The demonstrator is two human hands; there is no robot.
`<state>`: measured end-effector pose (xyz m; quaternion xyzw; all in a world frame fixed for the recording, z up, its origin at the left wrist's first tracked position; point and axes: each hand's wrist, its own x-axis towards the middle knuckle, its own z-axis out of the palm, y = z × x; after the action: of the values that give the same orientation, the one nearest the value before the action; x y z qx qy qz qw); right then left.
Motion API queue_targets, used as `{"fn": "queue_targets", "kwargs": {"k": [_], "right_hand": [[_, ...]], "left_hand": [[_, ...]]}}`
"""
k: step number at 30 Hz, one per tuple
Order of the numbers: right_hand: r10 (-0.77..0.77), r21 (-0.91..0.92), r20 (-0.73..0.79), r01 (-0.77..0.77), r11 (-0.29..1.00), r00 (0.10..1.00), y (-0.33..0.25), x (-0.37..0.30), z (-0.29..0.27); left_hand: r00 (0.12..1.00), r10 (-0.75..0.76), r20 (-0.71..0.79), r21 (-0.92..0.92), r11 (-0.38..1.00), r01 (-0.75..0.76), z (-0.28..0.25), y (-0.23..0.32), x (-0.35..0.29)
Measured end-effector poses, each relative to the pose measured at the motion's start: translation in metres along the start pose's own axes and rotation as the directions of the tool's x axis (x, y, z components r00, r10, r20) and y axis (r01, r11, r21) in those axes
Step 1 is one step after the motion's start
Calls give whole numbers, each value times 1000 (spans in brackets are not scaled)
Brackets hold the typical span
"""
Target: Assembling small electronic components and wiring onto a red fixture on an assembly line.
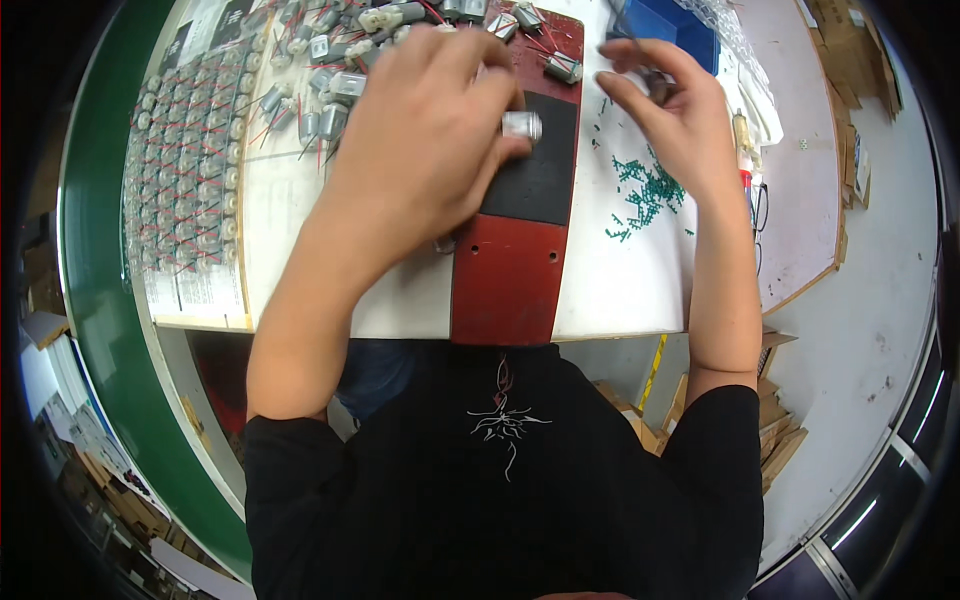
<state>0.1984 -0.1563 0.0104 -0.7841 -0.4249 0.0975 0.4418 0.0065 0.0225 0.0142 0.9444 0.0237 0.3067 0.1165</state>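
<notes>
My left hand (pixel 425 135), blurred by motion, is over the upper part of a red board (pixel 508 290) with a black pad (pixel 540 180) on it. Its thumb and fingers pinch a small silver motor (pixel 522 125), whose other end is hidden by the hand. To the right of the board, my right hand (pixel 690 110) is raised with its fingers curled round a dark, thin object that I cannot make out. Below that hand, small green pieces (pixel 650 190) are scattered on the white tabletop (pixel 615 290).
A loose heap of small motors (pixel 325 95) with red wires lies at the far left of the board. Neat rows of similar motors (pixel 190 170) stand at the left edge. One motor (pixel 563 67) rests on the board's far end. A blue bin (pixel 680 30) is at the back right.
</notes>
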Motion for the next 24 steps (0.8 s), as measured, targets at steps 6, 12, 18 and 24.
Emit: {"fn": "queue_targets", "kwargs": {"k": [6,12,18,24], "right_hand": [[317,-266,279,-244,933,907,-7,-26,-41],[359,-420,310,-212,882,880,-21,-34,-19],[117,-494,291,44,868,949,-10,-44,-10],[-40,-346,180,101,933,983,-4,-40,-14]], "left_hand": [[970,50,237,-272,962,17,-4,15,-10],[970,35,242,-288,957,37,-1,16,-12],[968,32,250,-266,963,37,-2,17,-10],[963,28,269,-240,970,39,-4,19,-9]]}}
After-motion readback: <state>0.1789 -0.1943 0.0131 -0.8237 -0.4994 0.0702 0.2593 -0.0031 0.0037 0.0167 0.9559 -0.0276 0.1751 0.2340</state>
